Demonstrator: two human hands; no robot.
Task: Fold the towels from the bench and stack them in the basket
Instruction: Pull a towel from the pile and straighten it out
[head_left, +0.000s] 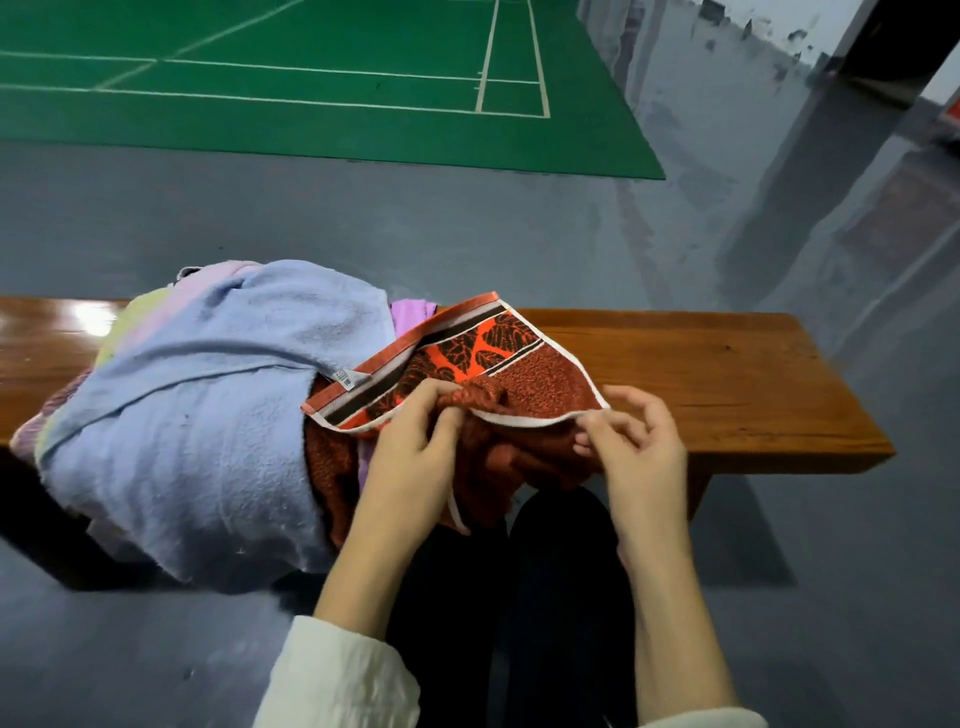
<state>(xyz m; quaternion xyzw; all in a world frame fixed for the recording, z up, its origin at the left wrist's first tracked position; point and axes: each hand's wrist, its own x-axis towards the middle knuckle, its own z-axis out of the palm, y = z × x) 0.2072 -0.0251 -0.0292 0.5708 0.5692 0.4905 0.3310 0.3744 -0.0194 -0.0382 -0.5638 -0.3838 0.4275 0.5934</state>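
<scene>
Both hands work the red towel (519, 384) at centre frame, part of it on the table (727, 374) and part hanging off the near edge. The left hand (410, 457) has a pinching grip on the white hem. The right hand (644, 452) pinches the same hem near the right corner. A blue towel (208, 415) lies heaped at centre left, touching the red one. A green court (311, 78) fills the upper left.

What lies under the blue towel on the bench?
Under the blue towel, a pastel striped towel, a purple cloth and the red patterned towel peek out; the rest is covered.
</scene>
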